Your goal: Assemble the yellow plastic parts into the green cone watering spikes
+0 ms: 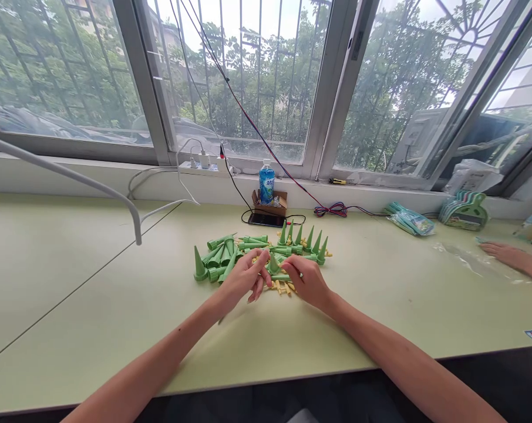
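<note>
My left hand is over the front of a pile of green plastic cone-shaped spikes, thumb and forefinger pinched together and the other fingers curled below. What it grips, if anything, is too small to make out. Facing it, my right hand is closed in a pinch, with a trace of yellow by its fingertips. One green cone shows upright between both hands; whether a hand touches it I cannot tell. Small yellow plastic pieces lie beneath the hands. More green spikes stand in a row behind my right hand.
Behind the pile lie a phone with a cable and a small cardboard box by a blue bottle. A grey tube arches in from the left. Packaged items and another person's hand are at right.
</note>
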### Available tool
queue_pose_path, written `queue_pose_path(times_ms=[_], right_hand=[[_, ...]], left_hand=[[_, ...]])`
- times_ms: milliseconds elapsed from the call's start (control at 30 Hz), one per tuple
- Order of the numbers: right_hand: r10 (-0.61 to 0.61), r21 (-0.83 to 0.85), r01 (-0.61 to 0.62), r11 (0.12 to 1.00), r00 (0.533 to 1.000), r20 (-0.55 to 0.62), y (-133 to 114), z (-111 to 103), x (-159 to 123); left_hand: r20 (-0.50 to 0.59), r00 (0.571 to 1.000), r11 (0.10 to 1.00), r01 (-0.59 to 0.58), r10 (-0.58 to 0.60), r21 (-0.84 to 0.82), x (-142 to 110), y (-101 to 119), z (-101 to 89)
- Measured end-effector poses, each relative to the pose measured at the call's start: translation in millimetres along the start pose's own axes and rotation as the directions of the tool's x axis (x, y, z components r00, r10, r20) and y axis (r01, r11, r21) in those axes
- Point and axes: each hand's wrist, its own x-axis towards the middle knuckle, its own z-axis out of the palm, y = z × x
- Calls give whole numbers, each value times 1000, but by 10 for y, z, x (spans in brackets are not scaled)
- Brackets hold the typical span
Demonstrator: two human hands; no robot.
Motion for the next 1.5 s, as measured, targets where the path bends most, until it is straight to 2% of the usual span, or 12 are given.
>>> queue_pose_path(times_ms=[200, 533, 633, 767, 867, 967, 1233, 1367, 1500], right_hand=[[-107, -36, 108, 994, 994, 18, 20, 6, -23], [-123, -12, 124, 992, 992, 30, 30, -15, -30], [-88, 4, 88, 996, 995, 41, 52, -3, -44], [3, 2, -3, 1000, 999, 39, 64, 11, -56], [36, 14, -37, 999, 999, 36, 48, 10, -51], [53, 24, -53, 998, 999, 14, 22, 8, -38], [126, 8, -127, 992, 982, -137, -7, -10, -8], [110, -12, -112, 994, 985, -132, -25, -25, 2], [16, -34, -19, 999, 995, -96, -36, -19, 1]], left_hand=[[43, 998, 999, 43, -43, -5, 15, -19, -19], [88, 996, 1000, 2, -3, 20, -9, -3, -34], [95, 994, 994, -63, 55, 86, -24, -23, -41], [46, 984, 953, -176, 170, 245, -36, -78, -41], [11, 974, 893, -210, 224, 398, -36, -108, -29], [-2, 966, 862, -228, 257, 453, -33, -115, -13], [-81, 959, 912, -230, 272, 341, -9, -100, 14], [-56, 978, 970, -188, 199, 157, 7, -69, 17], [-29, 996, 997, -82, 82, -7, -7, 11, 23]])
